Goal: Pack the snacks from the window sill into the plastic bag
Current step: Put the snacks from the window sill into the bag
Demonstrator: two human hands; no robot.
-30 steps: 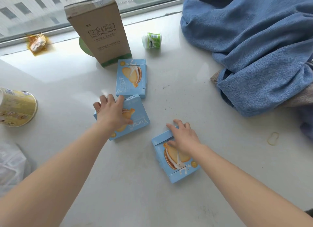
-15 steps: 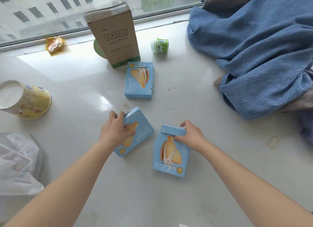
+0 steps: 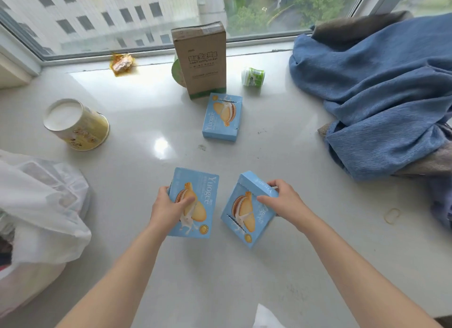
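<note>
two biscuit boxes in hand, transfer to the plastic bag pending

the left hand [image 3: 168,209] clasps the left blue box [image 3: 195,202] by its left edge, thumb across the printed face; the right hand [image 3: 281,202] pinches the right blue box [image 3: 249,210] at its upper right corner, box tilted with its far end raised. both forearms extend forward from the bottom of view, roughly parallel, wrists straight. to do the step well, carry both boxes left to the plastic bag [image 3: 41,205], which lies crumpled at the left edge of the sill [image 3: 269,278]; its mouth appears slack, so one hand will probably need to hold it wide. a third blue box [image 3: 222,117] lies flat farther back, beside the brown carton [image 3: 199,58], not yet packed.
</note>
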